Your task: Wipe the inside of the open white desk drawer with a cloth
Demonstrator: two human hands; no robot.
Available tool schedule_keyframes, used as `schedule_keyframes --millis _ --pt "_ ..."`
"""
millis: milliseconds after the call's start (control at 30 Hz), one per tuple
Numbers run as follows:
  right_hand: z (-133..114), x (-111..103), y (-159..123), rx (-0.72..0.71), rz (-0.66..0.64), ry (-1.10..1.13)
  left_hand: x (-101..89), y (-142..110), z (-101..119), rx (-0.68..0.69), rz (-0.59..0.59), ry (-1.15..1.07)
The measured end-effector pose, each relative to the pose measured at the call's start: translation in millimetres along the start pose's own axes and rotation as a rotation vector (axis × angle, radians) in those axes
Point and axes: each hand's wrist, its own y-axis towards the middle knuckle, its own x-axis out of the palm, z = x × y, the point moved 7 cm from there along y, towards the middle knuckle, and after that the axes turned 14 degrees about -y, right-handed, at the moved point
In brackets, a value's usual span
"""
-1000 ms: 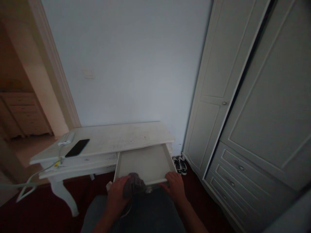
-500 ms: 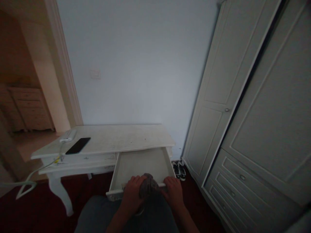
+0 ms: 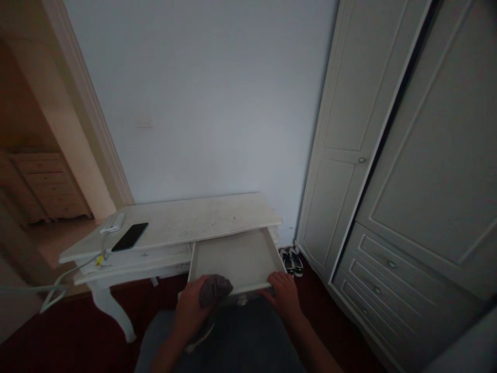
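A white drawer (image 3: 236, 259) is pulled out of the white table (image 3: 202, 215) toward my lap, and its bare bottom shows. My left hand (image 3: 192, 305) is closed around a crumpled grey-brown cloth (image 3: 215, 290) at the left part of the drawer's front. A paler end of the cloth hangs below that hand. On the right, my right hand (image 3: 285, 295) grips the top edge of the drawer front, its fingers over the rim and the thumb in front. A small knob (image 3: 242, 300) on the drawer front lies between both hands.
A dark phone (image 3: 130, 237) and a white device (image 3: 112, 223) with a cable lie on the table's left end. Dark shoes (image 3: 291, 261) stand on the floor beside the table. A large wardrobe (image 3: 349, 155) closes off the right side; a doorway is at left.
My left hand has moved left along the drawer front with the cloth. My right hand stays on the drawer's right front edge. The view has shifted slightly.
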Motion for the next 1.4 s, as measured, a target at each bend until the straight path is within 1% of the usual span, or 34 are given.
schedule_keyframes --millis 100,200,333,400,433,500,567,633,733,833,900,967,1000,1067,1167,1267,1333,1400 --pt "1 1 0 -0.002 0.001 0.01 16.1 11 22 -0.05 -0.071 0.02" --pt "1 3 -1 -0.003 0.017 0.027 45.5 21 48 -0.082 -0.101 0.032" --pt "3 7 -3 -0.005 0.023 0.037 95.1 30 85 0.004 -0.138 0.036" --pt "3 8 -3 -0.01 0.027 0.037 109.8 32 94 0.043 -0.152 0.019" --pt "3 8 -3 -0.011 0.028 0.04 112.3 32 94 0.049 -0.153 0.003" --pt "3 8 -3 -0.006 0.026 0.05 108.0 31 87 0.027 -0.145 -0.029" --pt "2 7 -3 -0.001 0.023 0.045 94.0 28 74 -0.005 -0.14 -0.04" --pt "1 6 -3 0.001 0.029 0.023 72.1 23 56 -0.038 -0.129 -0.03" --pt "0 3 -3 -0.001 0.056 0.007 33.1 15 28 -0.061 -0.115 -0.054" --pt "0 2 -3 0.004 0.06 0.017 0.7 8 9 -0.014 -0.101 -0.171" --pt "1 2 -2 0.009 0.053 0.015 -9.7 5 2 0.006 -0.082 -0.202" --pt "1 2 -2 0.01 0.052 0.015 -8.0 5 0 -0.021 -0.064 -0.144" --pt "1 2 -2 0.009 0.056 0.019 -2.7 6 1 -0.041 -0.061 -0.097" --pt "2 3 -2 0.004 0.062 0.028 14.7 10 10 -0.068 -0.063 -0.025" --pt "2 5 -3 0.002 0.063 0.031 51.5 19 35 -0.055 -0.092 0.004" --pt "3 7 -4 -0.01 0.062 0.019 85.4 26 63 -0.014 -0.107 -0.015" --pt "2 7 -4 -0.028 0.06 0.011 100.1 29 77 0.028 -0.111 -0.04" --pt "2 7 -3 -0.038 0.054 0.007 106.8 28 82 0.063 -0.116 -0.06"
